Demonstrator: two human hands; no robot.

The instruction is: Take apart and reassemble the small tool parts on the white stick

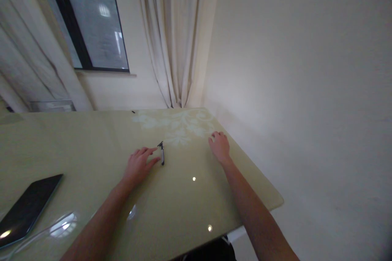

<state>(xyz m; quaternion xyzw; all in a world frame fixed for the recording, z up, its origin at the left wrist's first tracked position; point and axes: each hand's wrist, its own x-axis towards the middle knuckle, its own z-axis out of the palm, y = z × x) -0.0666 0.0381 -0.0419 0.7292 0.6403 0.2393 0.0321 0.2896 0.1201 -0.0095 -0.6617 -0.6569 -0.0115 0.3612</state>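
A small, slim black-and-grey object [162, 155] with a short angled piece at its far end is on the glossy pale-green table [183, 195]. Its exact kind is too small to make out. My left hand [141, 164] is just to the left of it, thumb and index finger apart, their tips close to its side; I cannot tell whether they touch it. Farther right, my right hand [219, 146] rests near the table's right edge, fingers loosely curved and apart, holding nothing.
A dark tablet [30, 206] lies at the left with a pale cable [39, 234] beside it. Near the back edge is a tiny dark piece [133, 111]. Curtains [171, 36] and a window [94, 16] are behind; a white wall [294, 89] borders the right side.
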